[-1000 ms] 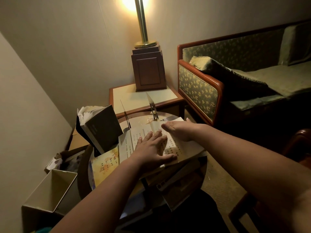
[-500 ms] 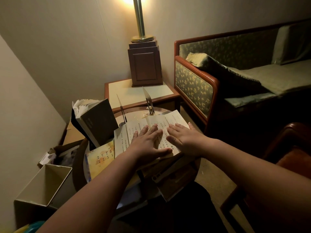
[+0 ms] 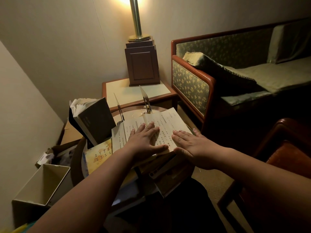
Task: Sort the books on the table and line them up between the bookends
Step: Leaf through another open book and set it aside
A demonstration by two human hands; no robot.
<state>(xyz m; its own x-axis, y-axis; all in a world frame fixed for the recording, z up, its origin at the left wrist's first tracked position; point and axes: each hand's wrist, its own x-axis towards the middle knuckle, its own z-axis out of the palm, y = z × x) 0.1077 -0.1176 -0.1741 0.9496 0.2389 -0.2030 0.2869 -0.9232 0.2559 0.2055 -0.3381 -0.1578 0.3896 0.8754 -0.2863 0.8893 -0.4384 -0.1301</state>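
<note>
Both hands, left (image 3: 144,142) and right (image 3: 191,144), lay spread flat, gripping nothing, on the open book (image 3: 161,125); closing it probably came next.

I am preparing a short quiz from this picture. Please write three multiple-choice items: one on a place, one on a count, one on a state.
1. Where does the dark grey thick book stand?
A. left of the open book
B. on the sofa
C. in the bin

2. How many thin upright metal bookends show?
A. one
B. two
C. four

3. How is the cream printed open book held?
A. lifted
B. closed
C. pressed flat

A: it leans at the table's left. B: two plates stand behind the pages. C: left hand and right hand lie flat on it.
</note>
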